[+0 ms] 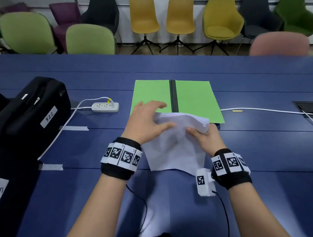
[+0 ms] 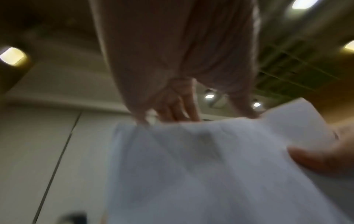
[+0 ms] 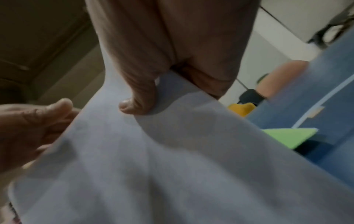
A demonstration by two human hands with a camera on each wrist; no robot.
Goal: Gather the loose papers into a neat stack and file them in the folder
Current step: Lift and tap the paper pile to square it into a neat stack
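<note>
While between both hands point(image 1: 173, 128), papers point(image 1: 174, 150)

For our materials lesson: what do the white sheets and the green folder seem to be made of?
White sheets: thin matte paper, bending and curling between both hands. Green folder: probably matte card or thin plastic, lying flat and stiff, with a dark spine strip.

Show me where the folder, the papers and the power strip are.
folder point(image 1: 194, 95), head view, on its bare right-hand leaf.
papers point(image 1: 174, 150), head view, on the middle of the top sheet, between the hands.
power strip point(image 1: 105, 107), head view, on its white top face.
</note>
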